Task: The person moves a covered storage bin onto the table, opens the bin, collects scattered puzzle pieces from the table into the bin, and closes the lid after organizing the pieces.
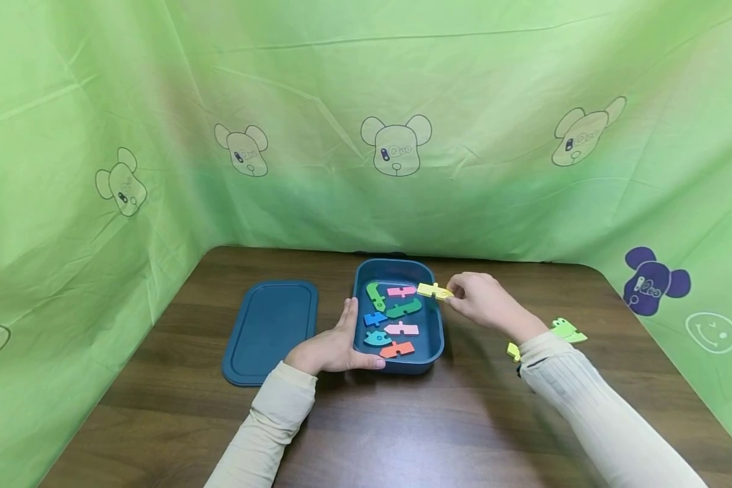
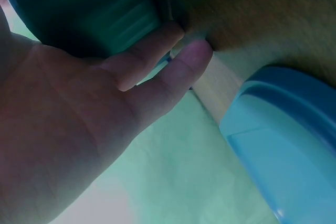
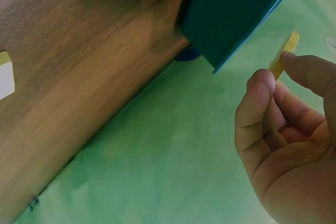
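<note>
A dark blue rectangular box stands on the table with several coloured foam-like puzzle pieces lying in it, among them a green one, a pale pink one and an orange one. My right hand pinches a yellow puzzle piece between thumb and fingertips, over the box's right rim. In the right wrist view that yellow piece is seen nearly edge-on, clear of the box wall. Against the box's left side rests my left hand, fingers straight, thumb stretched along the front corner.
Left of the box lies a dark blue lid, flat on the brown wooden table. A light green piece and a small yellow one lie to the right, partly behind my right forearm. Green cloth hangs around the table.
</note>
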Motion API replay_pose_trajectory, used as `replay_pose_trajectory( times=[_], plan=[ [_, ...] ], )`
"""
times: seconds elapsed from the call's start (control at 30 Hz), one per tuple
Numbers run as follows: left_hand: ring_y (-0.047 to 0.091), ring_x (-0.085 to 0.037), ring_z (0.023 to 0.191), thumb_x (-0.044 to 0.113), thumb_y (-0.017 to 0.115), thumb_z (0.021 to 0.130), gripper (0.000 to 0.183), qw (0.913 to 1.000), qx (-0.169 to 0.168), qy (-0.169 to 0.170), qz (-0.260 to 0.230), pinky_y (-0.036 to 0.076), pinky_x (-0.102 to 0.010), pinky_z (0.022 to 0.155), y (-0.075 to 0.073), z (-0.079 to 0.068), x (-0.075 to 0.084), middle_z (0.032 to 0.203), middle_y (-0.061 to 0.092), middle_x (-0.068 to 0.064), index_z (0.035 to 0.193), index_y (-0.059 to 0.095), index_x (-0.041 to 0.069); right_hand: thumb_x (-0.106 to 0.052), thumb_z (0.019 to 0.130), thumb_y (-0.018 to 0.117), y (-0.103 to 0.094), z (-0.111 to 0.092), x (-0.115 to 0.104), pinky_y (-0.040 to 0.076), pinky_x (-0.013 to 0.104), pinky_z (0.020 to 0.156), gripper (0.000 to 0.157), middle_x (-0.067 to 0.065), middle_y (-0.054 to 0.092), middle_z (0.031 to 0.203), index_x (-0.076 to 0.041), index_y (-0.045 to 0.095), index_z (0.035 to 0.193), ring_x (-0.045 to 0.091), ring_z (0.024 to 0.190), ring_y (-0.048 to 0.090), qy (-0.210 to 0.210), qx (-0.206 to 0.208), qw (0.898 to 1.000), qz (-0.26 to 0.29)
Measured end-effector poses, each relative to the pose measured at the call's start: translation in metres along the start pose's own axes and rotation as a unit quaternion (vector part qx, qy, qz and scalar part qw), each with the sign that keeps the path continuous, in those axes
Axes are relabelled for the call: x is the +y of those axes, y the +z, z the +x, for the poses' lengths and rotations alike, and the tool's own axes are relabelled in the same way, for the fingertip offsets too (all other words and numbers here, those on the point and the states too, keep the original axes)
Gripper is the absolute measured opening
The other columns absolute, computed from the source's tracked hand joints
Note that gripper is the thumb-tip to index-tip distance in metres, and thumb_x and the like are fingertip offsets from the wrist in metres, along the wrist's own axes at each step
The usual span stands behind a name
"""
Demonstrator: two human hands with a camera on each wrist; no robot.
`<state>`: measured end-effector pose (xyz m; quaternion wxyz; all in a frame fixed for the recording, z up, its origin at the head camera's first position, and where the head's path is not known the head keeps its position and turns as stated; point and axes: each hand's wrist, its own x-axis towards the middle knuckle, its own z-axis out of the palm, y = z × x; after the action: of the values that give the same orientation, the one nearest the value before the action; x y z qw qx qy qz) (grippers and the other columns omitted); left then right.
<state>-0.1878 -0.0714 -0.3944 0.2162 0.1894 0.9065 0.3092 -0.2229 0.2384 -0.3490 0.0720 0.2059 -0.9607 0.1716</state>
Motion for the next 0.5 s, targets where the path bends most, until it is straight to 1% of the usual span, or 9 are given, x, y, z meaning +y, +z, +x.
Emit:
replay_pose_trajectory(
  times=[0.17, 0.33, 0.5],
  plan=[
    [0.050, -0.040, 0.131, 0.068, 0.073, 0.080, 0.131, 1.0000, 0.001, -0.003, -0.003, 0.044, -0.046, 0.103, -0.001, -0.001, 0.000, 0.168, -0.011, -0.008, 0.161, -0.016, 0.017, -0.008, 0.088, 0.072, 0.001, 0.008, -0.004, 0.046, 0.037, 0.064, 0.004, -0.001, 0.061, 0.074, -0.006, 0.069, 0.085, 0.016, 0.066, 0.053, 0.002, -0.011, 1.000, 0.003],
    [0.050, -0.039, 0.131, 0.069, 0.073, 0.080, 0.131, 0.9999, -0.001, -0.009, -0.009, 0.043, -0.046, 0.103, 0.000, 0.000, -0.001, 0.168, -0.012, -0.006, 0.161, -0.016, 0.018, -0.009, 0.088, 0.072, 0.003, 0.014, -0.006, 0.047, 0.038, 0.065, 0.004, -0.001, 0.063, 0.074, -0.007, 0.069, 0.085, 0.016, 0.067, 0.055, -0.004, -0.017, 1.000, 0.002],
    [0.045, -0.040, 0.136, 0.066, 0.075, 0.080, 0.131, 0.9999, -0.001, 0.004, -0.016, 0.042, -0.047, 0.105, 0.000, 0.000, 0.000, 0.168, -0.012, -0.006, 0.161, -0.016, 0.016, -0.008, 0.089, 0.073, 0.005, 0.018, -0.007, 0.047, 0.038, 0.064, 0.004, -0.002, 0.063, 0.074, -0.007, 0.070, 0.086, 0.015, 0.067, 0.056, -0.008, -0.024, 1.000, 0.007]
  ],
)
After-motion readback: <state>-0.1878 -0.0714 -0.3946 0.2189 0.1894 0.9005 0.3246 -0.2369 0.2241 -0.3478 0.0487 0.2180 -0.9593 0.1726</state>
